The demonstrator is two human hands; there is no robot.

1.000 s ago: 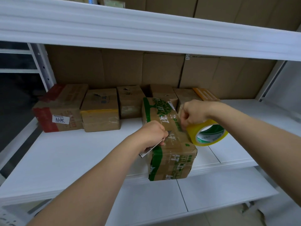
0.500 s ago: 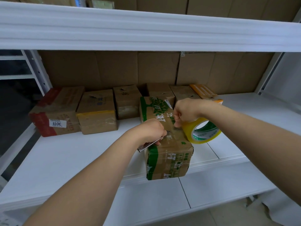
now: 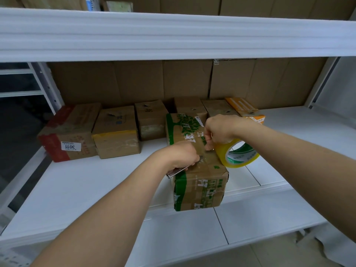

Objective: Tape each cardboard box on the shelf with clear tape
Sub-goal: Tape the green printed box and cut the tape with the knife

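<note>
Judging by the hands, the step in hand is cutting off a strip of clear tape laid along the top of the green-printed box point(image 3: 196, 168), which sits at centre frame at the front edge of the white shelf point(image 3: 77, 189), slightly overhanging it.

Left of centre, the left hand point(image 3: 183, 157) comes in from the lower left on a long bare forearm; its fingers are curled round a thin metal blade point(image 3: 176, 172), whose tip seems to meet the glossy tape on the box top.

Just right of it, the right hand point(image 3: 219, 132) reaches in from the right edge, wrist bent down, fingers pinching the tape against the box while the tape roll point(image 3: 238, 154) hangs below it, beside the box.

The next move probably calls for a short, firm slice across the taut tape, then pressing the loose end flat. Other boxes line the back of the shelf, upper left to centre right.
</note>
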